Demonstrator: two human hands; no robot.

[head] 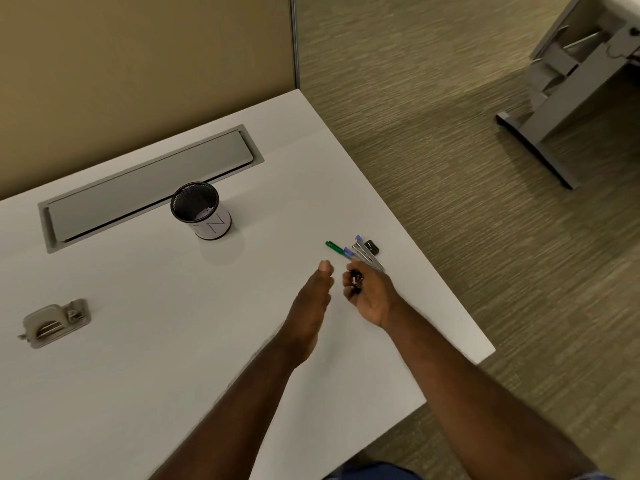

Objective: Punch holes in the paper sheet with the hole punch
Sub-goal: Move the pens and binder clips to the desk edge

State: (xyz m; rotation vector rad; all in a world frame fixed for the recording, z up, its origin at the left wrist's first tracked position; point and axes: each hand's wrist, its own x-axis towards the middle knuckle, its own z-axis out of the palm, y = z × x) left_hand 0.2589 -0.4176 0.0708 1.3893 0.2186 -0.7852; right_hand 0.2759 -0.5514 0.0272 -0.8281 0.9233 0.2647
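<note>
The grey hole punch (pixel 55 322) lies on the white desk (pixel 145 375) at the far left, well away from both hands. My left hand (pixel 313 303) reaches out over the desk's right half, fingers straight and close together, holding nothing. Just to its right, my right hand (pixel 370 292) is curled, with a small black object (pixel 355 282) pinched in its fingers. What that object is I cannot tell. White paper wraps the lower part of a black mesh cup (pixel 201 211).
Several pens (pixel 360 252), green, blue and grey, lie with a small black clip (pixel 372 247) just beyond my right fingertips, near the desk's right edge. A grey cable hatch (pixel 149 187) is set into the desk's back. Carpet and another desk's leg (pixel 554 133) lie to the right.
</note>
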